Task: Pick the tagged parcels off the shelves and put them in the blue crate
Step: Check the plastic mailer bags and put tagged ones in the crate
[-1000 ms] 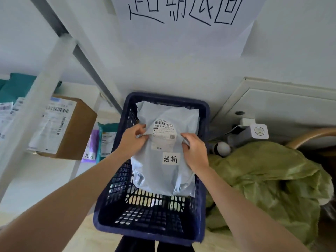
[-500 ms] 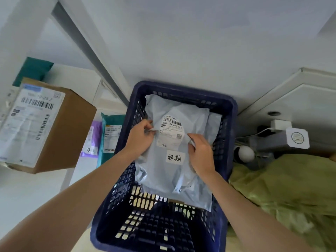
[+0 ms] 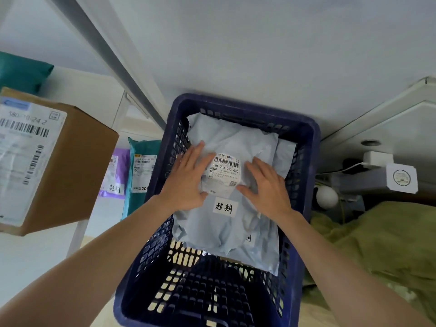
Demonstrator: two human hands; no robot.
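Change: half a second ago both hands pinched the side edges of the grey parcel (image 3: 226,234); now they have let go and lie flat on top of it, and it sits lower in the crate.
Left hand (image 3: 186,179): palm down, fingers straight and spread wide, holding nothing. It presses the parcel just left of the shipping label (image 3: 225,171).
Right hand (image 3: 266,185): palm down, fingers straight and fanned wide, holding nothing. It presses the parcel just right of that label.
Grey parcel: lies inside the blue crate (image 3: 315,140) and fills its far half, with its far edge close to the far wall. The lattice floor shows toward the crate's near edge.
Tag (image 3: 223,207): a white handwritten slip on the parcel, between the two wrists and just nearer than the shipping label.
Second grey parcel (image 3: 286,152): under the first, showing at the crate's far right corner.
Left of crate: a cardboard box (image 3: 77,166) with a barcoded label. Behind it stand a purple parcel (image 3: 118,171) and a teal parcel (image 3: 141,182), side by side, and the purple one bears a handwritten tag.
Right of crate: a crumpled green sack (image 3: 377,244) lies beside the right wall.
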